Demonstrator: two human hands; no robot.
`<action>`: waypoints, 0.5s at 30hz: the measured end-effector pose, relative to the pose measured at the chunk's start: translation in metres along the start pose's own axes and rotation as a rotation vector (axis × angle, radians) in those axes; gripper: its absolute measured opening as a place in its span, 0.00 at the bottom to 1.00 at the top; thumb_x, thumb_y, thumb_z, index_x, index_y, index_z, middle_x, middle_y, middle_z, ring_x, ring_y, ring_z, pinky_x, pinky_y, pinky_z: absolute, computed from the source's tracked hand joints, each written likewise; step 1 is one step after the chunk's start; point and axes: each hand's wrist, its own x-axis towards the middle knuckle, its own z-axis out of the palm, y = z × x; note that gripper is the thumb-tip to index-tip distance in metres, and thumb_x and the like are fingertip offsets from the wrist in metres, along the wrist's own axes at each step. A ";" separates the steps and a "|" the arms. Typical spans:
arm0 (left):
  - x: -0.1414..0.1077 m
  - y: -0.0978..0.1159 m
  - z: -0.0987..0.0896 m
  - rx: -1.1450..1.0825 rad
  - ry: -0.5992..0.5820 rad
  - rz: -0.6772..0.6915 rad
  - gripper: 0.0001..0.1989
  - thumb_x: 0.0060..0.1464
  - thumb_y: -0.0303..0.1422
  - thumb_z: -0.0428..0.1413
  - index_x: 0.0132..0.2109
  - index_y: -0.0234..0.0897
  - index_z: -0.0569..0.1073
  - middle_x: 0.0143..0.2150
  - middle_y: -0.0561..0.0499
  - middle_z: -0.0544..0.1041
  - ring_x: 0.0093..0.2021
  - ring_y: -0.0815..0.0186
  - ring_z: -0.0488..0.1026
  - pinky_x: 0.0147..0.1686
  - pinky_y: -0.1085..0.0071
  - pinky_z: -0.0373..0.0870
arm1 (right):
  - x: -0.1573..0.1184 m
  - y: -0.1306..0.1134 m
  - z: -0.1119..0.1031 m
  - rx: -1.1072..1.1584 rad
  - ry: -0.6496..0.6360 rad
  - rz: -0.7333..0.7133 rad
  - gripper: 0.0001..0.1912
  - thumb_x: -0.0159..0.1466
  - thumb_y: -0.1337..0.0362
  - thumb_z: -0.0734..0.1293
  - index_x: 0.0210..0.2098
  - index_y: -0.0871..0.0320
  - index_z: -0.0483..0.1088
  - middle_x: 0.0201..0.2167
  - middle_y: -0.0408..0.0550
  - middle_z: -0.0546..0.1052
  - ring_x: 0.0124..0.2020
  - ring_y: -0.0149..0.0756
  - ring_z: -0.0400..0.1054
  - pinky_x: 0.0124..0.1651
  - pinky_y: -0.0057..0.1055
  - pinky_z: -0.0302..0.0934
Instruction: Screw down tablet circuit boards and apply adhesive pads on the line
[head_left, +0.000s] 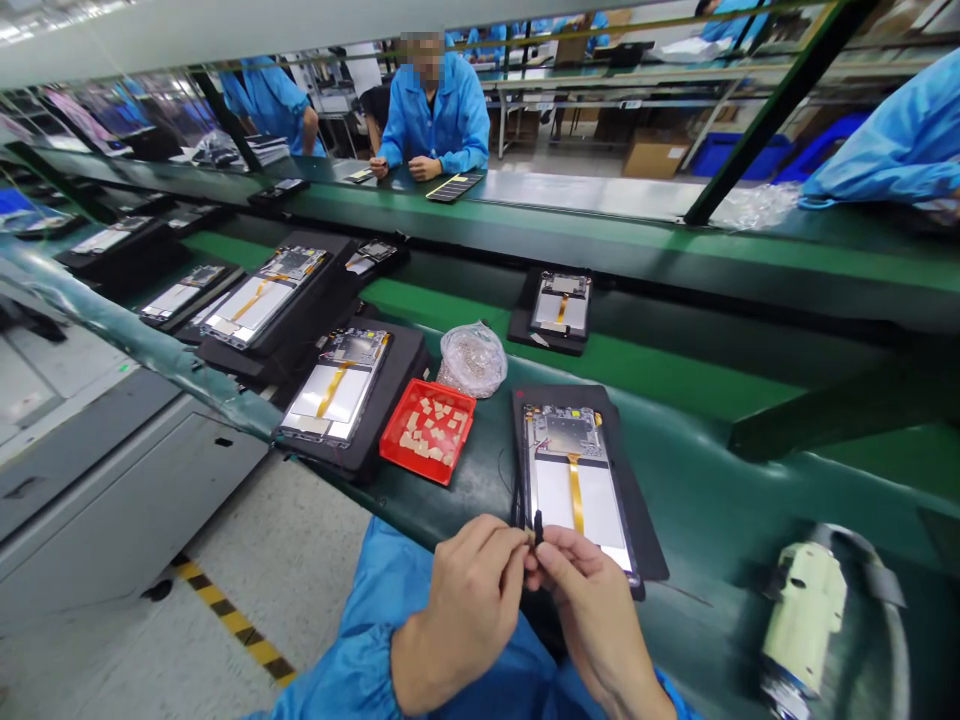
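My left hand (pixel 476 590) and my right hand (pixel 592 610) meet fingertip to fingertip at the near edge of an opened tablet. A small black part (pixel 538 525) stands up between them, pinched by my right fingers. My left fingers are closed on what looks like a small tan piece (pixel 529 536), mostly hidden by the fingertips. The opened tablet (pixel 600 505) lies on a black foam pad (pixel 637 530), showing its circuit board, white battery area and an orange flex cable (pixel 576 490). Thin dark wires run along its left side.
Left of the tablet sit a red tray (pixel 390 445) of small beige squares and a clear plastic bag (pixel 474 360). Another opened tablet (pixel 337 385) rests on foam further left. A pale-green-bodied tool (pixel 806 610) with a cable lies at right. Across the line sits a co-worker (pixel 435 110).
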 end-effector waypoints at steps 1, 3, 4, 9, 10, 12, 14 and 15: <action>0.001 0.001 -0.001 -0.022 -0.021 -0.027 0.09 0.65 0.25 0.52 0.42 0.38 0.77 0.36 0.50 0.78 0.36 0.65 0.75 0.37 0.70 0.71 | -0.002 -0.001 0.002 0.004 0.000 0.006 0.21 0.44 0.57 0.84 0.31 0.62 0.79 0.22 0.47 0.77 0.21 0.29 0.68 0.26 0.25 0.64; 0.002 0.003 -0.003 -0.058 -0.055 -0.073 0.09 0.64 0.25 0.53 0.40 0.37 0.77 0.35 0.50 0.78 0.34 0.66 0.75 0.36 0.71 0.70 | -0.004 -0.003 0.005 0.001 -0.002 0.016 0.20 0.44 0.57 0.84 0.30 0.62 0.79 0.20 0.44 0.75 0.18 0.26 0.64 0.23 0.23 0.58; 0.003 0.004 -0.004 -0.073 -0.065 -0.094 0.09 0.64 0.25 0.53 0.39 0.37 0.77 0.35 0.50 0.77 0.34 0.66 0.75 0.35 0.71 0.69 | -0.005 -0.004 0.006 -0.003 -0.004 0.022 0.20 0.44 0.56 0.84 0.30 0.62 0.79 0.19 0.44 0.74 0.18 0.26 0.62 0.22 0.23 0.56; 0.004 0.005 -0.006 -0.111 -0.090 -0.147 0.09 0.64 0.26 0.53 0.39 0.37 0.78 0.34 0.51 0.76 0.33 0.67 0.73 0.35 0.71 0.67 | -0.006 -0.004 0.006 -0.017 -0.030 0.024 0.20 0.46 0.54 0.83 0.31 0.62 0.80 0.19 0.46 0.74 0.19 0.28 0.63 0.24 0.25 0.57; 0.004 0.005 -0.006 -0.110 -0.093 -0.148 0.09 0.64 0.26 0.52 0.38 0.37 0.78 0.34 0.51 0.76 0.33 0.67 0.73 0.35 0.71 0.67 | -0.006 -0.004 0.006 -0.020 -0.039 0.023 0.20 0.46 0.54 0.83 0.31 0.62 0.80 0.19 0.46 0.75 0.20 0.28 0.64 0.24 0.25 0.57; 0.004 0.004 -0.007 -0.099 -0.102 -0.152 0.10 0.64 0.25 0.52 0.37 0.37 0.77 0.33 0.51 0.75 0.32 0.67 0.72 0.34 0.71 0.66 | -0.005 -0.003 0.006 -0.026 -0.059 0.025 0.20 0.46 0.54 0.83 0.30 0.62 0.80 0.19 0.46 0.75 0.20 0.29 0.64 0.24 0.25 0.58; 0.005 0.004 -0.008 -0.078 -0.115 -0.157 0.11 0.64 0.25 0.51 0.35 0.37 0.75 0.32 0.51 0.75 0.32 0.67 0.72 0.34 0.71 0.65 | -0.006 -0.003 0.007 -0.028 -0.069 0.026 0.20 0.46 0.53 0.83 0.30 0.62 0.80 0.19 0.46 0.74 0.20 0.29 0.64 0.24 0.25 0.58; 0.005 0.004 -0.009 -0.070 -0.125 -0.160 0.11 0.64 0.25 0.51 0.34 0.37 0.75 0.32 0.51 0.74 0.32 0.67 0.72 0.34 0.71 0.64 | -0.006 -0.003 0.008 -0.026 -0.070 0.025 0.20 0.46 0.53 0.83 0.30 0.62 0.80 0.19 0.46 0.74 0.19 0.29 0.63 0.24 0.26 0.57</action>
